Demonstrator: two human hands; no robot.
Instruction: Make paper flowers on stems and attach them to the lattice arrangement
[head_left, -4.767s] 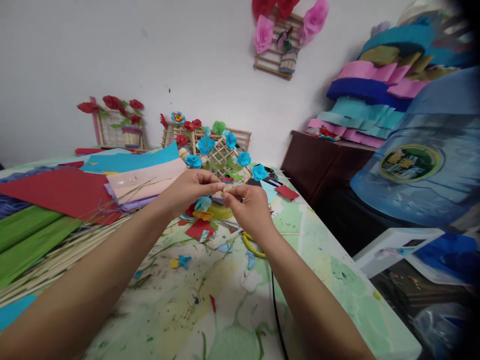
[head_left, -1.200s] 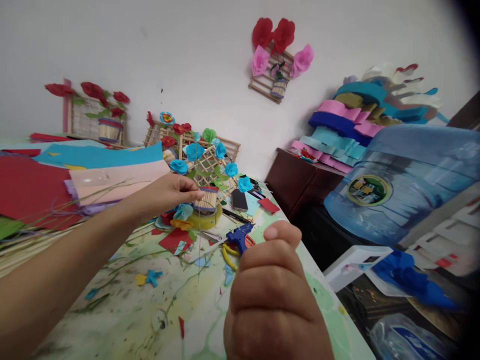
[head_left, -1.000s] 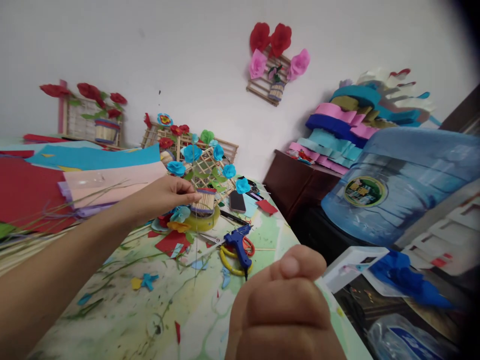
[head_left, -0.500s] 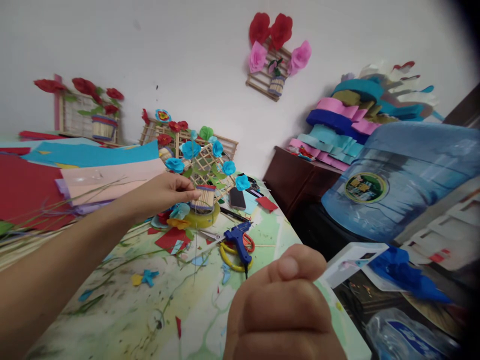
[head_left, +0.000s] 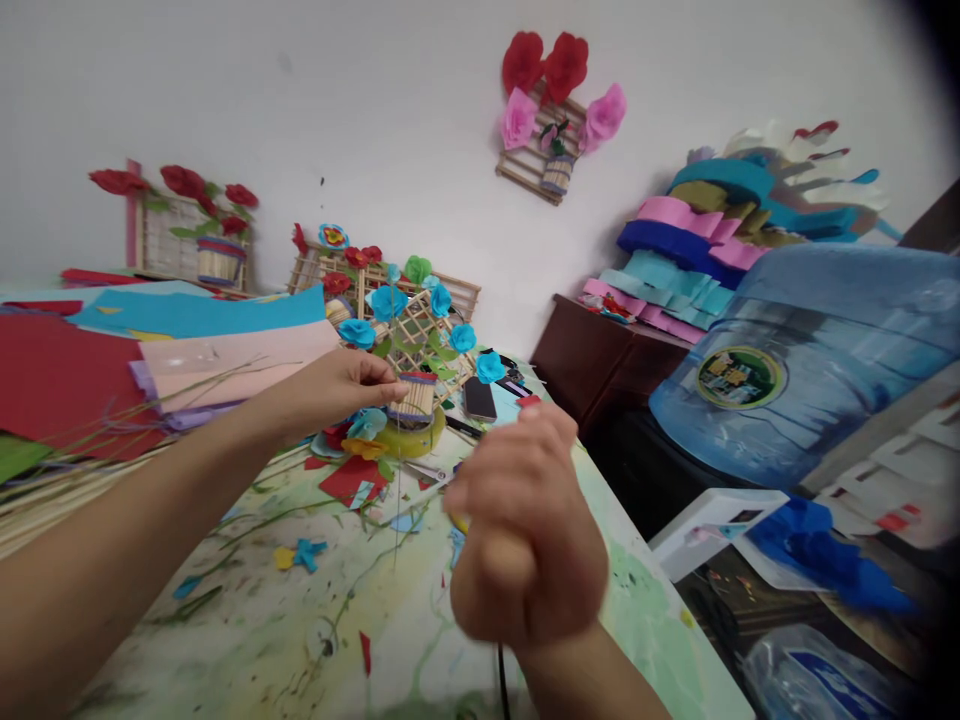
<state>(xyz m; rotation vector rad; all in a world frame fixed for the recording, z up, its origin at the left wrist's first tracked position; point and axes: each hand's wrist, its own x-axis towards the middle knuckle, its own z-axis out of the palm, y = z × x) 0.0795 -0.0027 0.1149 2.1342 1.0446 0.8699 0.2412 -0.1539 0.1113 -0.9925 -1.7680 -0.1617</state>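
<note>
My left hand (head_left: 341, 385) reaches out over the table and pinches a small barrel of wooden sticks (head_left: 413, 396) at its side. The barrel sits just above a yellow tape roll (head_left: 411, 440). A thin strand (head_left: 397, 500) hangs down from the fingertips. My right hand (head_left: 525, 530) is close to the camera, blurred and closed in a fist; whatever is in it is hidden. A black cord (head_left: 501, 685) shows just below it. The right hand covers the table behind it.
Coloured paper sheets (head_left: 187, 345) and thin sticks (head_left: 45, 490) lie on the left. A stick lattice with blue paper flowers (head_left: 420, 320) and a phone (head_left: 478, 398) are behind the barrel. A large water bottle (head_left: 810, 370), a dark cabinet (head_left: 600, 360) and a white box (head_left: 712, 520) stand on the right.
My right fist has moved up and away from the camera, and now covers the blue glue gun and scissors. My left hand has stayed at the barrel.
</note>
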